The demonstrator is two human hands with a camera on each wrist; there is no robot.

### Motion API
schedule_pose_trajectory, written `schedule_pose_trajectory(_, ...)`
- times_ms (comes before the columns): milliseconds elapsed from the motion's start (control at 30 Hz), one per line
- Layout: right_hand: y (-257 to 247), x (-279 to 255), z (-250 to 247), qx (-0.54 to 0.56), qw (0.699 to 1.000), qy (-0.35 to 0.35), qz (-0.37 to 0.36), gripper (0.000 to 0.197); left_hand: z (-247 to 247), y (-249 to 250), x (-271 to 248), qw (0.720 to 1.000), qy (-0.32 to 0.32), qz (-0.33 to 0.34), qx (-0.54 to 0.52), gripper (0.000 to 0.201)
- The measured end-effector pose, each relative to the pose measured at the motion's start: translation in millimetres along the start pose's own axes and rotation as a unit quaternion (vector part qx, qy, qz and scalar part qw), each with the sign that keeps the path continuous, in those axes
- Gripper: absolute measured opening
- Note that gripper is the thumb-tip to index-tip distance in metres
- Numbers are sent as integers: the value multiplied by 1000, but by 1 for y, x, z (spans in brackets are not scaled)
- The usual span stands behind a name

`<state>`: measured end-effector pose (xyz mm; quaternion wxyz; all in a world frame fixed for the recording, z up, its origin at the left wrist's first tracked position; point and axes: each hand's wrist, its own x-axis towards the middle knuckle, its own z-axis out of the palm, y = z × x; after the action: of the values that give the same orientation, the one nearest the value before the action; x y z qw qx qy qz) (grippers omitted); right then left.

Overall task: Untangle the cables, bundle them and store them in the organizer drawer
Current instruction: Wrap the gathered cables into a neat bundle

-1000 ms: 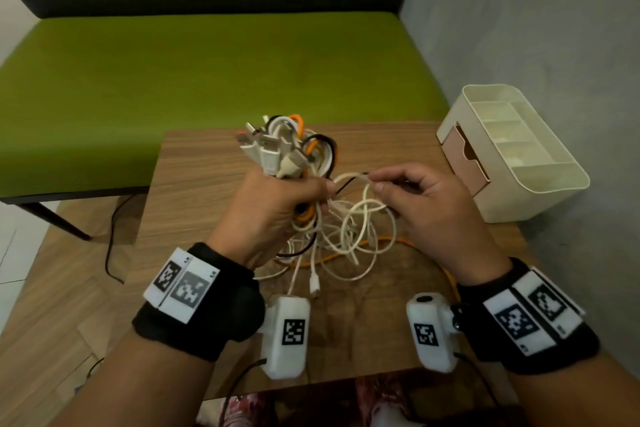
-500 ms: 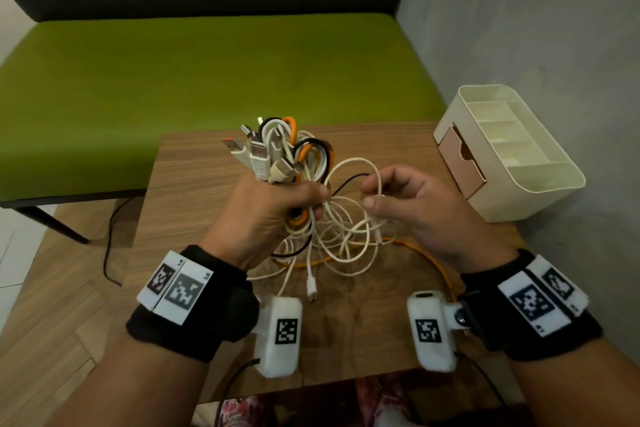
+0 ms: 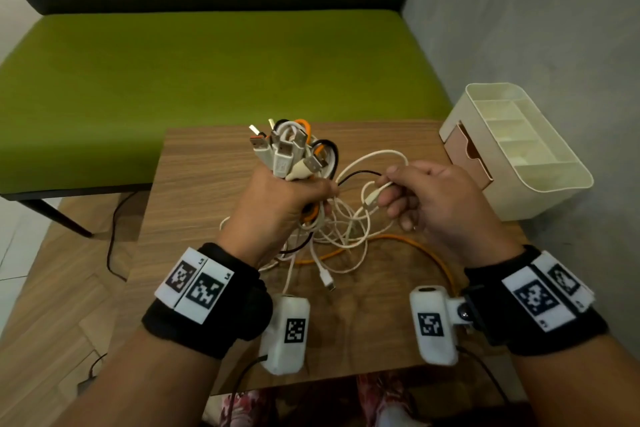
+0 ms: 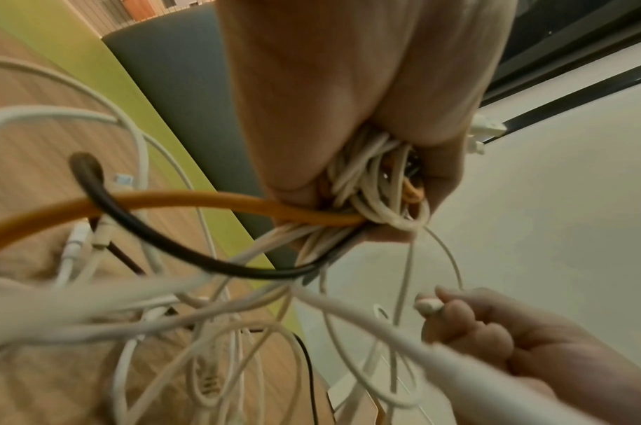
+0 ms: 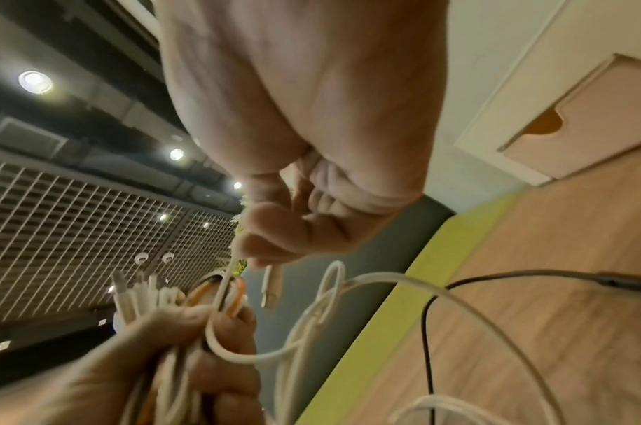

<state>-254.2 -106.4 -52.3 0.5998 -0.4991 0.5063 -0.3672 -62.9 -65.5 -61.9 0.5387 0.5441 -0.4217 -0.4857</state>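
My left hand (image 3: 287, 198) grips a bunch of white, orange and black cables (image 3: 291, 149) above the wooden table (image 3: 194, 191), with their USB plugs sticking up out of the fist. Loose loops of white cable (image 3: 346, 236) hang from the fist onto the table, along with an orange cable (image 3: 415, 246). My right hand (image 3: 412, 191) pinches one white cable (image 3: 375, 194) near its plug end, just right of the fist. In the left wrist view the left hand (image 4: 366, 115) closes round the strands (image 4: 369, 184). In the right wrist view the right hand (image 5: 275, 230) pinches the white cable (image 5: 235, 258).
A cream organizer (image 3: 519, 152) with a tan drawer (image 3: 467, 152) in its left face stands at the table's right edge, against a grey wall. A green bench (image 3: 207, 80) lies behind the table. A free white plug (image 3: 327, 279) rests near the table's front.
My right hand has drawn the white cable's end out of the tangle, up and to the right, and its plug now hangs below the fingers. The left fist has stayed put.
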Motion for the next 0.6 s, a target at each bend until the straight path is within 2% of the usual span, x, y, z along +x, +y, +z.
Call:
schedule_pose_trajectory(100, -3, 1, -4, 96, 995, 9, -10, 13, -2, -1, 3, 999, 38, 2, -28, 19)
schedule_pose_trajectory(200, -5, 8, -13, 130, 988, 64, -57, 12, -6, 1, 5, 996, 69, -3, -58, 5)
schedule_pose_trajectory(267, 2, 16, -21, 78, 990, 112, -45, 25, -8, 1, 6, 993, 86, -5, -81, 4)
schedule_pose_trajectory(300, 6, 18, -24, 34, 991, 126, -20, 40, -9, 1, 7, 991, 93, -6, -91, 7)
schedule_pose_trajectory(367, 12, 19, -29, -107, 986, 125, 20, 68, -11, 0, 9, 989, 104, -10, -104, 9)
schedule_pose_trajectory(400, 13, 17, -30, -202, 971, 126, 11, 71, -11, 0, 9, 989, 104, -10, -108, 8)
schedule_pose_trajectory(467, 13, 11, -28, -365, 915, 160, -64, 60, -10, 0, 9, 989, 100, -6, -109, 6)
schedule_pose_trajectory(500, 11, 8, -25, -396, 891, 183, -125, 52, -9, 0, 9, 989, 97, -5, -110, 5)
schedule_pose_trajectory(533, 8, 4, -21, -395, 879, 191, -189, 45, -9, 0, 8, 989, 92, -6, -112, 5)
schedule_pose_trajectory(567, 5, 0, -16, -376, 878, 170, -242, 40, -9, 0, 8, 989, 87, -8, -117, 6)
schedule_pose_trajectory(600, 5, -3, -11, -351, 887, 115, -275, 39, -8, 0, 7, 989, 80, -12, -124, 6)
